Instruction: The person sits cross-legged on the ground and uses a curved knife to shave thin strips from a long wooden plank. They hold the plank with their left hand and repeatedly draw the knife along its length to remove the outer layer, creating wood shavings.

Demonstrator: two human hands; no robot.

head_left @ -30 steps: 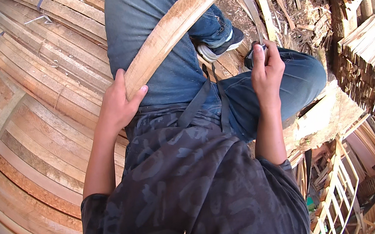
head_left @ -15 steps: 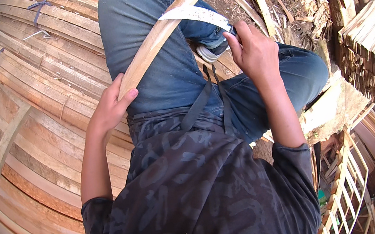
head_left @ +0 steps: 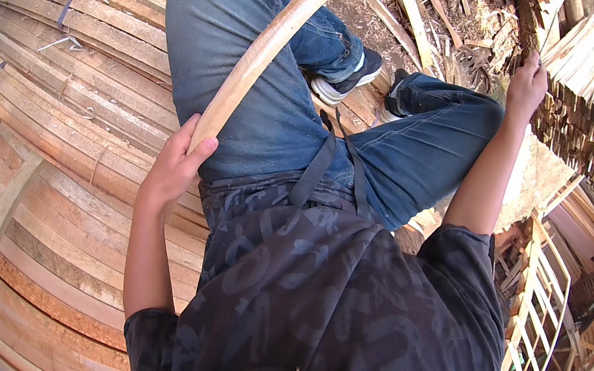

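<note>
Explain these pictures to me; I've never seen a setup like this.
No machine here: one wide fisheye camera on a person's head took every picture, looking down, bending straight edges. The bare left hand grips one end of a long, pale wooden strip slanting across the blue denim jeans. The bare right hand, out to the side, holds what seems a thin grey blade, nearly edge-on. Pale brown wooden planks lie in rows at left; pale wooden scraps lie scattered ahead.
</note>
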